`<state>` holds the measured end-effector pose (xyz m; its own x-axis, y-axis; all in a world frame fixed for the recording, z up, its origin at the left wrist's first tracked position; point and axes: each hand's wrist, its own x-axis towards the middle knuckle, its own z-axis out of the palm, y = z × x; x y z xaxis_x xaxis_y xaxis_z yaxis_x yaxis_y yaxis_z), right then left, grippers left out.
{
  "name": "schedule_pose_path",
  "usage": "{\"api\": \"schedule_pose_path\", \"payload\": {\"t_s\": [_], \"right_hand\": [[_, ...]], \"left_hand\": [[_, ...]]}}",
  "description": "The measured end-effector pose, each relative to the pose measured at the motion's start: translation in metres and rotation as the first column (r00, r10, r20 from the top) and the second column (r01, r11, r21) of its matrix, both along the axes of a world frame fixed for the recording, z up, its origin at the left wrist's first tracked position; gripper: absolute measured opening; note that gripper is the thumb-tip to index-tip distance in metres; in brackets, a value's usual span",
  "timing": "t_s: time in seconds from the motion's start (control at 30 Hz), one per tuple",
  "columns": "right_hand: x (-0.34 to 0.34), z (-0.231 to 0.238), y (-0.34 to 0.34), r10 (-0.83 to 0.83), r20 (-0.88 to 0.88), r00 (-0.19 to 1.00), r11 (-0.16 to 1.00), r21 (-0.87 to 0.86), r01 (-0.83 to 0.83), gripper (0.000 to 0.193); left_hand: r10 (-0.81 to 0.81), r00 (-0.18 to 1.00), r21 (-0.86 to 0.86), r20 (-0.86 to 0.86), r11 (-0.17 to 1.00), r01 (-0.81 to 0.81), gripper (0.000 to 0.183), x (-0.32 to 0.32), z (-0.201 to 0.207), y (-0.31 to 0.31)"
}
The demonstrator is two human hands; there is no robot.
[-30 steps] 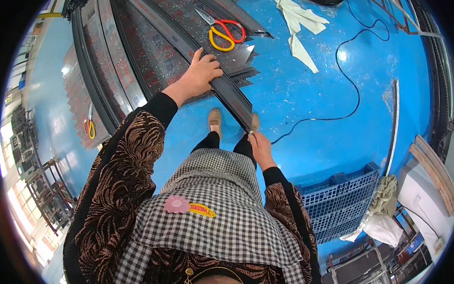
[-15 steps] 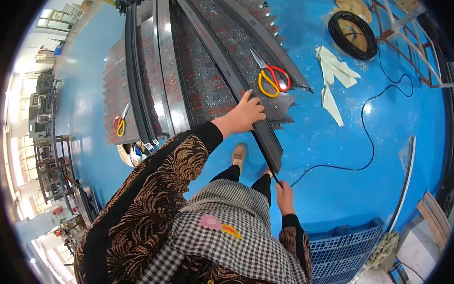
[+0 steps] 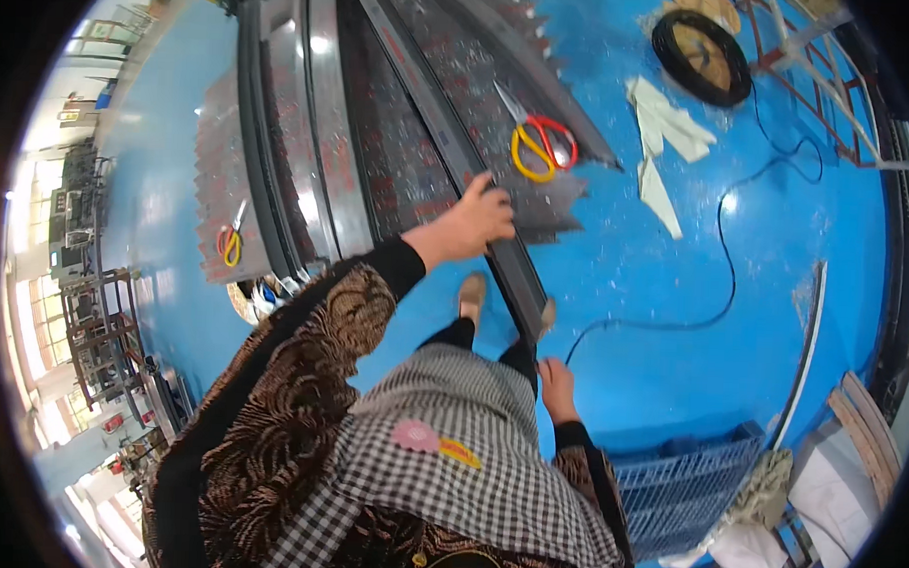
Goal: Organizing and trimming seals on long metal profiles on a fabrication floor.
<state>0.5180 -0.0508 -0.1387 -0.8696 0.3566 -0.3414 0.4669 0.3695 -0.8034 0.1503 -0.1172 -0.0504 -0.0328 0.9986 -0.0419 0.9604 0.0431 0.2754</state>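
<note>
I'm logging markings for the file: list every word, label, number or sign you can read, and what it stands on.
None can be read with confidence.
Yellow patch on the apron: reddish lettering, too small and blurred.
Strip under the left hand: reddish marks, too blurred to tell whether they are print.
Dark sheets: red marks, likewise unclear.

We see a smooth dark profile (image 3: 512,271) with a low sheen, metal or plastic, we cannot tell which. Left of it, the dark sheets (image 3: 384,141) look speckled and semi-glossy. The scissors (image 3: 521,118) on the right have shiny metal blades and smooth, plastic-looking handles. Our blue floor (image 3: 634,290) is glossy, catching bright reflections. Near us, the apron (image 3: 450,409) is matt checked cloth; to the right, the lattice pallet (image 3: 682,497) looks plastic, the boards (image 3: 868,429) wooden.
</note>
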Motion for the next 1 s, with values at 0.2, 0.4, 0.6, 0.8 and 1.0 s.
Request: {"api": "schedule_pose_path", "payload": {"t_s": [0.2, 0.4, 0.6, 0.8, 1.0], "right_hand": [[-0.031, 0.015, -0.012, -0.219, -0.073, 0.973, 0.974, -0.08, 0.214, 0.021], [-0.007, 0.009, -0.013, -0.114, -0.012, 0.993, 0.993, 0.022, 0.114, 0.02], [-0.014, 0.008, -0.017, -0.265, -0.003, 0.964, 0.959, -0.11, 0.263, 0.022], [0.0, 0.008, -0.011, -0.199, -0.036, 0.979, 0.98, -0.031, 0.198, 0.022], [-0.005, 0.013, -0.013, -0.28, -0.006, 0.96, 0.954, -0.109, 0.278, 0.022]], "left_hand": [[0.023, 1.0, -0.036, -0.006, 0.999, -0.023, 0.024, 0.008, -0.002, 0.006], [0.031, 1.0, 0.018, 0.0, 0.999, -0.031, 0.019, 0.005, 0.0, 0.004], [0.025, 0.999, 0.018, 0.023, 1.0, -0.026, 0.018, 0.006, -0.001, 0.005], [0.041, 0.999, -0.008, -0.002, 0.999, -0.041, 0.02, 0.011, 0.002, 0.007], [0.037, 0.999, -0.019, -0.008, 0.999, -0.037, 0.02, 0.008, 0.003, 0.006]]}}
